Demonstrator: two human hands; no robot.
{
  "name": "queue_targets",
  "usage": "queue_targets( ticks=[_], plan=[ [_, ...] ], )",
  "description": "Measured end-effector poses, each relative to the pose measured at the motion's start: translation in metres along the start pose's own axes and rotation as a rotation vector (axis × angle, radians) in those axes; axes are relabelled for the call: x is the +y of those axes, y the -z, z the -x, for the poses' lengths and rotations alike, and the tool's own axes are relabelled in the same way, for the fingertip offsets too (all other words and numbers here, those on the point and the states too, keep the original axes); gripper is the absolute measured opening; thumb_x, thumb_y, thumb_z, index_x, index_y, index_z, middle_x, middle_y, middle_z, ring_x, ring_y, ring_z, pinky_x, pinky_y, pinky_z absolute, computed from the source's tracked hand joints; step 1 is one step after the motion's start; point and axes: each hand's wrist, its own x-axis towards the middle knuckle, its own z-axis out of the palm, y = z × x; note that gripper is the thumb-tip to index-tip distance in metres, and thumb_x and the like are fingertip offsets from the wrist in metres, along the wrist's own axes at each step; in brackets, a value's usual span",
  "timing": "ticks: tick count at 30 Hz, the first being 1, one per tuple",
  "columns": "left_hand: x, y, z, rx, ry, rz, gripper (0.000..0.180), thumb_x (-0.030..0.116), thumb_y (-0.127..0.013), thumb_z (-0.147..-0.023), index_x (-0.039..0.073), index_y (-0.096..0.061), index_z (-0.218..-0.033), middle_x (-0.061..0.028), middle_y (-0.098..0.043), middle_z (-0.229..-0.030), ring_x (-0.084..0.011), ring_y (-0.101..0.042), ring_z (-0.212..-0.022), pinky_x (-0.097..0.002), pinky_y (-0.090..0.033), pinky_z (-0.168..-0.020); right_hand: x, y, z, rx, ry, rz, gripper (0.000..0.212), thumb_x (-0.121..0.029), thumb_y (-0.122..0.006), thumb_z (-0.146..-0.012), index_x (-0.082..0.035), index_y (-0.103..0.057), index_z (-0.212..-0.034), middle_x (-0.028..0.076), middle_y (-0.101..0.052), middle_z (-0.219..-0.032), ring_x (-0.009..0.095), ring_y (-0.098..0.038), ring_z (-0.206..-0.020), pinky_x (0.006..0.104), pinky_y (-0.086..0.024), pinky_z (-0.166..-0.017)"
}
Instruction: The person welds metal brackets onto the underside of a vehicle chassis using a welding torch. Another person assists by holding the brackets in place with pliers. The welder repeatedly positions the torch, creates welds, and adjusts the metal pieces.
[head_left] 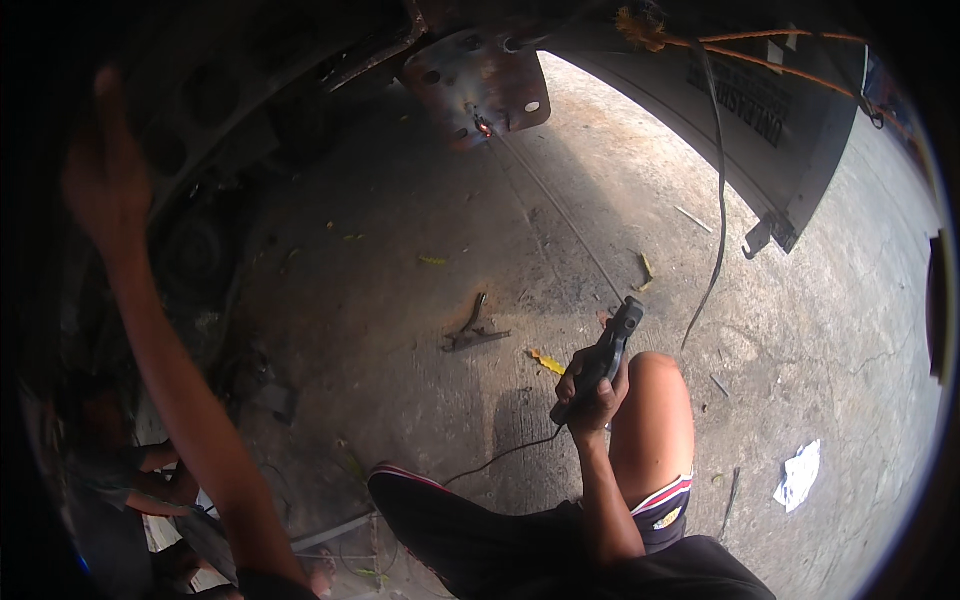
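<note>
My right hand (600,395) is wrapped around a black welding electrode holder (602,365) above my bent knee. From its jaw a long thin welding rod (560,215) slants away to a rusty metal plate (470,85) with several holes. Where the rod meets the plate's lower edge, a small spot glows orange. A dark cable (505,455) trails from the holder's butt. Raised at the far left, my left hand (108,190) is beside a dark metal body, one finger or thumb stretched upward. Shade hides its other fingers; whether it touches the metal I cannot tell.
Another person (150,490) sits low at the left. A grey panel (740,120) stands at the upper right, with an orange rope (780,62) and a hanging black cable (720,180). A metal bracket (475,335), leaves and crumpled white paper (798,476) lie on the concrete.
</note>
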Motion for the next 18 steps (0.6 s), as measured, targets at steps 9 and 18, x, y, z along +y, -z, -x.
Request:
queue_targets(
  ticks=[9,18],
  plan=[
    [0.015,0.006,-0.004,-0.011,0.098,-0.049,0.07,0.067,-0.04,-0.096,0.002,-0.059,-0.076,-0.0033,-0.042,-0.062,-0.0143,-0.037,-0.058,-0.0342,-0.033,-0.055,-0.012,-0.009,-0.011,-0.032,0.003,0.049,0.08,-0.055,-0.074,-0.077,0.001,-0.039,-0.121,0.008,-0.05,-0.075,0.011,-0.047,-0.046,0.0236,-0.039,-0.038],
    [0.018,0.006,-0.001,-0.038,0.188,-0.055,0.073,0.066,-0.038,-0.097,-0.001,-0.062,-0.083,-0.0067,-0.044,-0.063,-0.0171,-0.04,-0.06,-0.0375,-0.035,-0.058,-0.011,-0.012,-0.014,-0.022,-0.011,0.04,0.08,-0.056,-0.075,-0.076,0.0,-0.039,-0.12,0.006,-0.048,-0.072,0.011,-0.046,-0.045,0.0234,-0.038,-0.038]
  ],
)
